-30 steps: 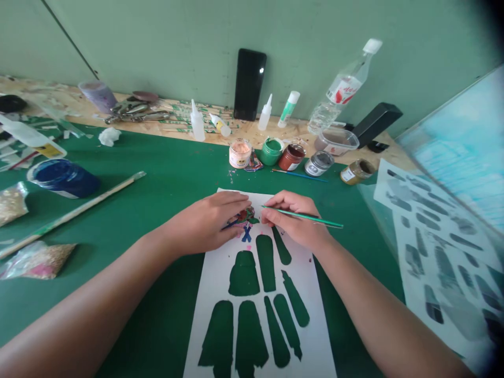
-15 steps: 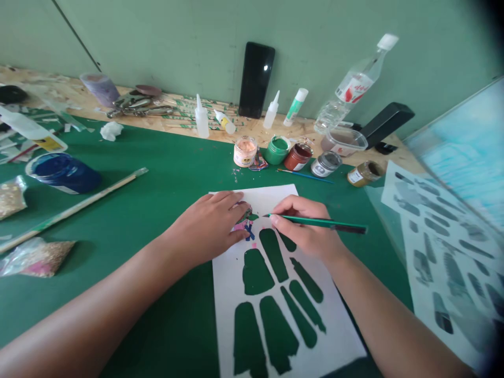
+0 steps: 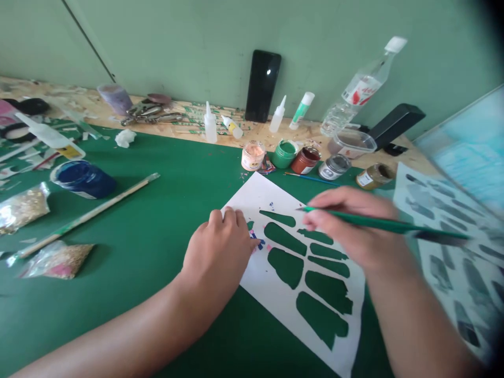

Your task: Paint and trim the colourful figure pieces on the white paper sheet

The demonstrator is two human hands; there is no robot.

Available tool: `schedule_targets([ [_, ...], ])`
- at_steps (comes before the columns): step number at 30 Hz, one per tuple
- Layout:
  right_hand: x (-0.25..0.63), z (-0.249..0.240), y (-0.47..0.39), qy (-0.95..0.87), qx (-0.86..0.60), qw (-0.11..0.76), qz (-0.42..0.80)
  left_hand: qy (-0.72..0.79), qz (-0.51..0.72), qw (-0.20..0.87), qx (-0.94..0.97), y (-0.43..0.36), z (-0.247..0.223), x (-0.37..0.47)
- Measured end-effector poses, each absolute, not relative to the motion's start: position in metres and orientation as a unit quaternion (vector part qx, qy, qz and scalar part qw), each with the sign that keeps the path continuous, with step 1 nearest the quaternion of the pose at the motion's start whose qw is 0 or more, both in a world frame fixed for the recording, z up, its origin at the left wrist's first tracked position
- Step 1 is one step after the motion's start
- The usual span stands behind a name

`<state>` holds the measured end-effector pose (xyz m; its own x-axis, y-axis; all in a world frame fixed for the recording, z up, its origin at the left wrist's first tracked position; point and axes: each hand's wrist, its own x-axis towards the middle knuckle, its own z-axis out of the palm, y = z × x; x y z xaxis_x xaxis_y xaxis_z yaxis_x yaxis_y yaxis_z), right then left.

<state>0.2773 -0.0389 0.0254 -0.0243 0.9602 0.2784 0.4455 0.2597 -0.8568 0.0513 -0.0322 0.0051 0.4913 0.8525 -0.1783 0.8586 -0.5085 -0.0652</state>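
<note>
A white paper sheet [image 3: 334, 346] with several long cut-out shapes lies slanted on the green mat, which shows through the holes. At the sheet's left edge, my left hand [image 3: 220, 249] presses and grips it, fingers curled and thumb over small blue and pink scraps [image 3: 260, 242]. My right hand [image 3: 350, 223] is closed around a slim green craft knife [image 3: 378, 224] held pen-like. The knife's pointed grey tip is over the sheet's upper right part, near a narrow cut-out; whether it touches the paper, I cannot tell.
Open paint jars [image 3: 285, 153] line the mat's back edge beside a thin blue brush [image 3: 311, 178]. Leftward are a blue paint jar [image 3: 84, 179], a long stick [image 3: 94, 215] and small bags [image 3: 66, 261]. A phone [image 3: 263, 86] and bottle [image 3: 362, 89] stand behind. Patterned sheets [image 3: 444, 210] lie right.
The paper sheet has turned counterclockwise, its lower end swinging right. My left hand has moved lower and curled at its edge. My right hand has shifted right with the knife. The view moved slightly.
</note>
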Motion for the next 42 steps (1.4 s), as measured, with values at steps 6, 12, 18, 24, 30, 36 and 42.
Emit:
schedule_targets([
  [6,0.242,-0.015,-0.02,-0.731,-0.493,0.302,0.363,0.523,-0.053,0.108,0.844,-0.003,0.006,0.032],
  [12,0.242,-0.028,-0.014,-0.722,-0.492,0.299,0.383,0.498,0.021,0.182,0.848,0.021,-0.006,0.025],
  [18,0.242,-0.023,-0.012,-0.725,-0.497,0.276,0.388,0.494,0.035,0.198,0.846,0.025,-0.014,0.031],
  [24,0.242,-0.024,-0.011,-0.737,-0.48,0.276,0.388,0.495,0.034,0.192,0.847,0.026,-0.015,0.031],
  [30,0.242,-0.024,-0.011,-0.747,-0.465,0.28,0.383,0.497,0.034,0.194,0.845,0.026,-0.016,0.031],
  [36,0.241,-0.024,-0.01,-0.748,-0.461,0.279,0.388,0.493,0.028,0.187,0.849,0.026,-0.015,0.031],
  [42,0.241,-0.023,-0.011,-0.751,-0.458,0.279,0.386,0.491,0.026,0.19,0.85,0.026,-0.013,0.03],
])
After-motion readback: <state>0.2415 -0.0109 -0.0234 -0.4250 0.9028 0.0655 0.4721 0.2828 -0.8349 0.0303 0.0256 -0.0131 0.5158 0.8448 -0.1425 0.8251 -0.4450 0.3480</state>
